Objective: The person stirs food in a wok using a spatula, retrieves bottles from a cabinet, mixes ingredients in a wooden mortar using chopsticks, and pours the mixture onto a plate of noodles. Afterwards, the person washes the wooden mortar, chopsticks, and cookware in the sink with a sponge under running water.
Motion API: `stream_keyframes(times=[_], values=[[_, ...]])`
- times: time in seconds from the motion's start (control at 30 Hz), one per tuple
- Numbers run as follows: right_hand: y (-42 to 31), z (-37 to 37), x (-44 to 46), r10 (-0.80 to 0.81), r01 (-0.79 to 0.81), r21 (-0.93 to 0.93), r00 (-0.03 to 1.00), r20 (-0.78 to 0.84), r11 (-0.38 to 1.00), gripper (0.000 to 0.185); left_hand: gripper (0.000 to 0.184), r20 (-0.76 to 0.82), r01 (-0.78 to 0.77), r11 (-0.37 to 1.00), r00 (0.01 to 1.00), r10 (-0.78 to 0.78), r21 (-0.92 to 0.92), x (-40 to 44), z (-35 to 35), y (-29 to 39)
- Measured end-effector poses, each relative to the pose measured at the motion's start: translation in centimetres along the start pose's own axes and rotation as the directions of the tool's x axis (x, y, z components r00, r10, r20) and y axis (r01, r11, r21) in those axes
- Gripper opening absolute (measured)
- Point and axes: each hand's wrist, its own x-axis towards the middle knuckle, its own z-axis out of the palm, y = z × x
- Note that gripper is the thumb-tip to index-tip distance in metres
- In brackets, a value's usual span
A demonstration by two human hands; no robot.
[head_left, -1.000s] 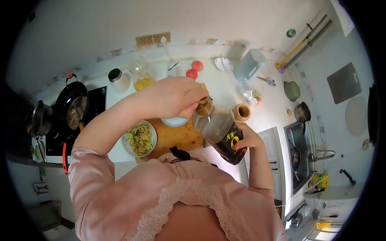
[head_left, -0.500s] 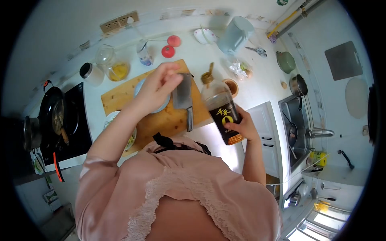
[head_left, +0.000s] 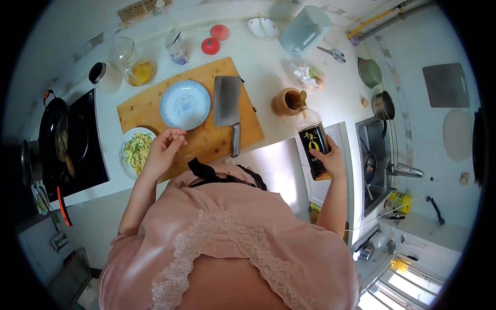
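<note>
My right hand (head_left: 330, 157) grips a soy sauce bottle (head_left: 311, 139) with a black label and a gold cap that appears flipped up. It is held slightly tilted, beyond the board's right end. Over the front left of the wooden cutting board (head_left: 199, 150), my left hand (head_left: 166, 150) has loosely curled fingers and nothing visible in them. A pale blue plate (head_left: 185, 105) lies just beyond those fingertips. Left of that hand is a bowl of chopped green and pale yellow food (head_left: 136, 151). A cleaver (head_left: 227, 101) lies right of the plate.
A brown pot (head_left: 287, 103) stands near the bottle. Two tomatoes (head_left: 210, 46), an oil jug (head_left: 141, 71) and a light blue kettle (head_left: 305, 31) are along the back. The stove with a black wok (head_left: 51, 124) is left; the sink (head_left: 380, 196) is right.
My left hand has come back toward me and left, uncovering the plate. The bottle in my right hand has moved right. The view has also shifted.
</note>
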Motion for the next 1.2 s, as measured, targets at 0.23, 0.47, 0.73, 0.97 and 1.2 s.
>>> stream_keyframes(times=[0.23, 0.47, 0.73, 0.97, 1.2], values=[[-0.7, -0.9, 0.3, -0.009, 0.011, -0.094, 1.000, 0.017, 0.996, 0.065, 0.019, 0.005, -0.028, 1.000, 1.000, 0.028, -0.011, -0.3, 0.2, -0.1], [-2.9, -1.2, 0.1, 0.063, -0.059, -0.068, 0.997, 0.049, 0.996, 0.070, 0.018, 0.019, 0.017, 1.000, 1.000, -0.016, -0.005, -0.7, 0.0, -0.2], [-2.9, -1.2, 0.4, 0.043, -0.034, -0.169, 0.998, 0.051, 0.985, 0.073, 0.017, 0.023, 0.012, 0.999, 1.000, -0.012, -0.041, -0.9, -0.4, -0.6], [-3.5, -1.2, 0.3, 0.061, -0.049, -0.194, 0.997, 0.057, 0.980, 0.074, 0.017, 0.027, 0.017, 0.998, 1.000, -0.016, -0.053, -1.0, -0.7, -1.0], [-3.4, -1.2, 0.4, 0.072, -0.056, -0.262, 0.996, 0.049, 0.964, 0.077, 0.018, 0.025, 0.017, 0.999, 1.000, -0.016, -0.036, -1.2, -0.9, -1.2]])
